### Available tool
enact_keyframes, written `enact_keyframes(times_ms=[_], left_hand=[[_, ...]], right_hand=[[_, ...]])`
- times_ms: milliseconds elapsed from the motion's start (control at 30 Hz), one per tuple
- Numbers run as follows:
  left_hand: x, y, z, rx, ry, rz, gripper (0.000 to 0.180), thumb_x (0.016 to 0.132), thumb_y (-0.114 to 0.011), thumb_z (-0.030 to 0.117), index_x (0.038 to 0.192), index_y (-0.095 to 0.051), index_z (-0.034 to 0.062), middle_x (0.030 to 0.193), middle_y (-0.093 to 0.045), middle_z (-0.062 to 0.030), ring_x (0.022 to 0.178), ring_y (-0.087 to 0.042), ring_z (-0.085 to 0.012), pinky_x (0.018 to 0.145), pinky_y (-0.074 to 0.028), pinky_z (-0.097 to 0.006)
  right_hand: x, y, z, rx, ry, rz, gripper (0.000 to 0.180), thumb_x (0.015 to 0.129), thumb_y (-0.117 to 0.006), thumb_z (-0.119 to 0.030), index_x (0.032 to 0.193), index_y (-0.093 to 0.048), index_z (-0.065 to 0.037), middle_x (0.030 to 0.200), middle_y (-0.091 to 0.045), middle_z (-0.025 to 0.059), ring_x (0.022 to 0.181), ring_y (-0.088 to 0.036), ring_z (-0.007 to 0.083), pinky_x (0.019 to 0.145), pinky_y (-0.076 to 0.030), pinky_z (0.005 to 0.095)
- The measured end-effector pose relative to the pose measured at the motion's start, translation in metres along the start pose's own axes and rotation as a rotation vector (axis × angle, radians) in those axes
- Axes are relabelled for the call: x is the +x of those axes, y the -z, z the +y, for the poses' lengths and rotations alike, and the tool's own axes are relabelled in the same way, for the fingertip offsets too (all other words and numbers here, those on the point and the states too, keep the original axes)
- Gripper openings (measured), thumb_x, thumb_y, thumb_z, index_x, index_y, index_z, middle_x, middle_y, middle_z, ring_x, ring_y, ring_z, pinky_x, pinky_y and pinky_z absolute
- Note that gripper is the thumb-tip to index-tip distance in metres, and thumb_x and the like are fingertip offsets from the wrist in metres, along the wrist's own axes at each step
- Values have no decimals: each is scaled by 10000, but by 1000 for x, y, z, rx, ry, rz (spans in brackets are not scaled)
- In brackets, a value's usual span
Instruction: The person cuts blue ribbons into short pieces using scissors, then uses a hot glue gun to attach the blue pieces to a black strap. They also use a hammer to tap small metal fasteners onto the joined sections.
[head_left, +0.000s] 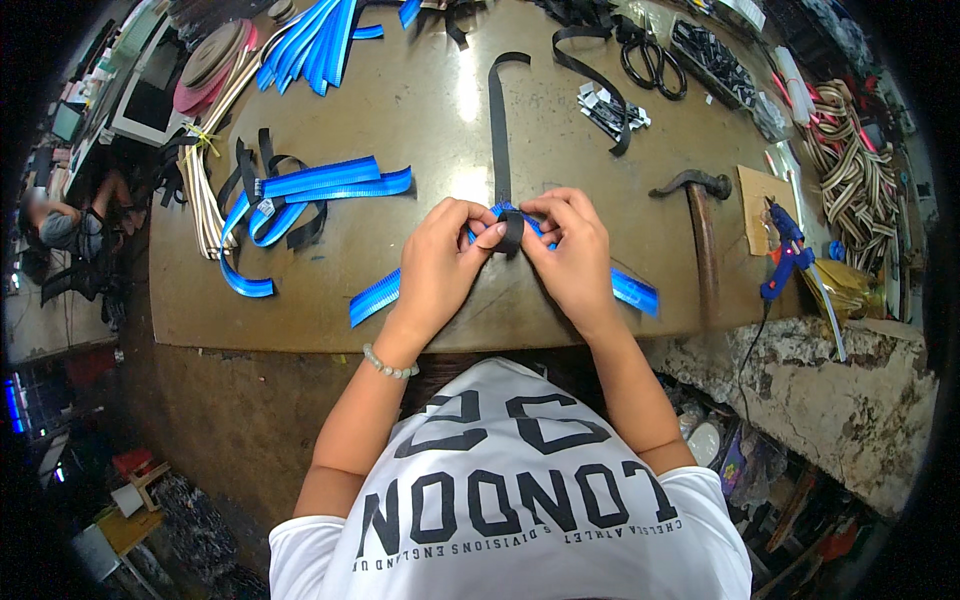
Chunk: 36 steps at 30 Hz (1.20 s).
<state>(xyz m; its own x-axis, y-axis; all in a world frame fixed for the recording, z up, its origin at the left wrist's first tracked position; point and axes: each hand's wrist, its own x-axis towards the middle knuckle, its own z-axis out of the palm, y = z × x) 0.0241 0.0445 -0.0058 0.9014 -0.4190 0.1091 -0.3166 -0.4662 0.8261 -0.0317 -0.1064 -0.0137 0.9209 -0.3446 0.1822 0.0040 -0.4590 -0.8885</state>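
Note:
At the near edge of the table, both my hands meet over a blue pleated strip (635, 293), whose two ends stick out past my wrists. A black strap (502, 130) runs away from me along the tabletop; its near end is folded over the middle of the blue strip. My left hand (445, 255) pinches this folded end between thumb and fingers. From the other side, my right hand (573, 250) is closed with thumb and fingertips at the same fold. The fingers partly hide where strap and strip meet.
Finished-looking blue and black pieces (300, 195) lie left, below fanned blue strips (310, 45). A hammer (705, 235), a blue glue gun (787, 250) and black scissors (654, 65) lie right. Coiled striped cords (850, 170) fill the right edge. A person (80, 225) sits far left.

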Motion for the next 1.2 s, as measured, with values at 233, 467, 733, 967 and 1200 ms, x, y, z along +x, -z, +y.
enact_keyframes(times_ms=[233,467,733,967,1200], left_hand=[[0,-8,5,48,58,39,183,823,-747,209,875,-665,53,782,-612,-67,651,-579,-209,593,-455,-338],[-2,-6,4,43,13,33,184,812,-756,183,882,-657,44,787,-606,-63,615,-565,-187,581,-462,-333],[0,-4,4,10,26,32,232,790,-777,168,897,-619,37,785,-600,-70,591,-555,-182,571,-466,-325],[1,-7,4,2,63,50,271,796,-786,199,915,-607,34,750,-597,-54,596,-549,-155,560,-453,-309],[1,-8,7,63,65,88,295,783,-801,217,927,-603,52,718,-582,-44,592,-547,-161,551,-445,-312]], right_hand=[[9,15,-12,6,57,-133,284,796,-688,14,1077,-656,-11,1022,-573,144,768,-617,277,713,-518,341],[47,21,-12,-5,39,-308,143,783,-664,-9,907,-733,-29,820,-644,152,754,-637,269,691,-489,348],[68,9,2,90,-47,-439,319,761,-531,133,962,-731,-14,908,-629,132,731,-662,238,576,-575,321],[71,7,5,175,-72,-450,118,864,-679,-14,967,-735,-3,885,-585,58,605,-635,140,490,-535,259],[78,9,0,88,-123,-513,145,855,-626,47,971,-713,29,866,-597,73,624,-660,150,475,-542,264]])
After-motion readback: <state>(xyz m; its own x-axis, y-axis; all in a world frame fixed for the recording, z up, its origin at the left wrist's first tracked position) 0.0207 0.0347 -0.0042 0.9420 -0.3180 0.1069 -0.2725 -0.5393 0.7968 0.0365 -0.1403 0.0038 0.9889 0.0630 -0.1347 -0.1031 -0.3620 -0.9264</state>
